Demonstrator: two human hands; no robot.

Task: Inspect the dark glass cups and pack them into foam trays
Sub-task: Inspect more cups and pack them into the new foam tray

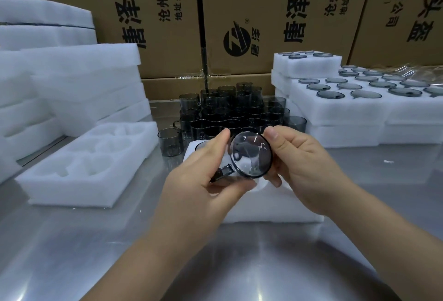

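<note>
a dark glass cup [250,155] is held up between both hands above the near foam tray [275,207], tipped on its side so its round mouth faces the camera and its handle [224,171] points down and to the left. the left grip [203,173] holds it from the left, thumb on the upper rim and fingers curled under the body by the handle. the right grip [302,159] holds the opposite side, thumb on the top of the rim and fingers wrapped round the right edge. the tray under the hands is white and lies flat on the shiny metal worktop [239,264]. just behind it stands a tight cluster of loose cups [230,111], upright, stacked in two layers. to the left lies an empty tray [60,195] with shaped pockets, and beyond that tall piles of foam [72,73]. to the right are filled trays [359,111], stacked, with cup rims showing in their pockets. cardboard boxes [263,13] with printed characters form a wall along the back.
</note>
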